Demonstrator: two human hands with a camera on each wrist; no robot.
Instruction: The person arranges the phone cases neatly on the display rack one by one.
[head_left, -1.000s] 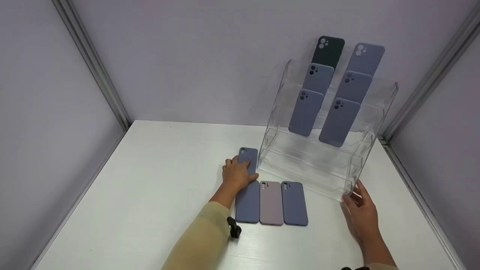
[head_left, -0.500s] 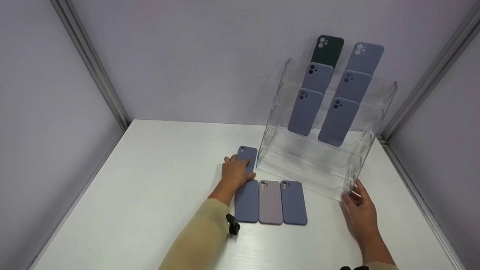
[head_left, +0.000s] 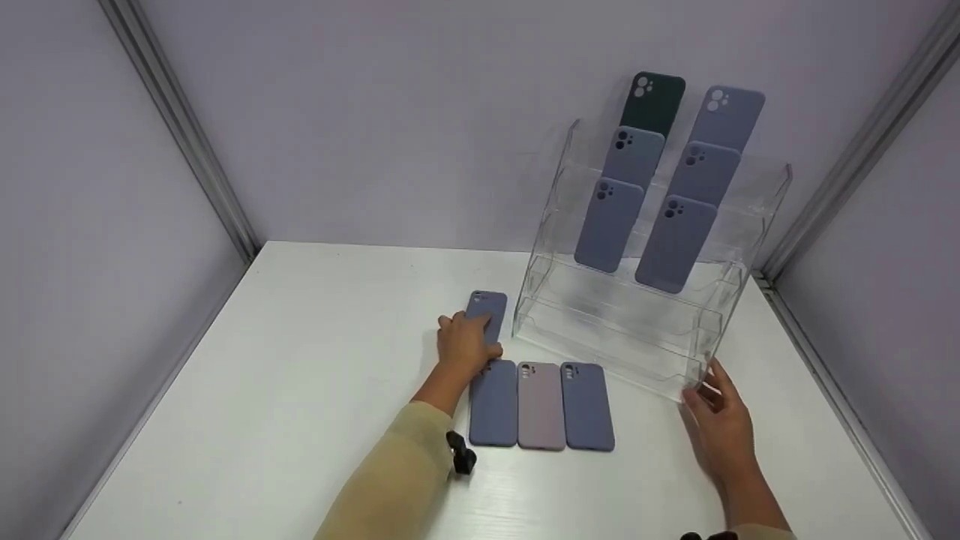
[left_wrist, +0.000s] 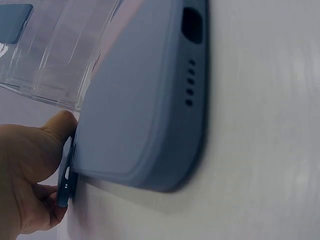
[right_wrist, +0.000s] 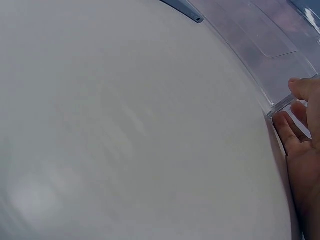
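Observation:
My left hand grips a blue-grey phone case by its sides, just left of a clear acrylic display rack. In the left wrist view, thumb and fingers sit on opposite edges of that case, which is lifted at a slant. Nearer me, three cases lie in a row on the table: a blue-grey case, a pinkish case and another blue-grey case. My right hand holds the rack's front right corner, thumb on one side and fingers on the other.
On the rack's upper tiers stand a dark green case and several blue-grey cases in two columns. The rack stands at an angle on the white table. Pale walls close in the back and both sides.
My left hand has shifted slightly left with the phone case, away from the rack, uncovering the camera cutout of the case below. My right hand stays at the rack's corner.

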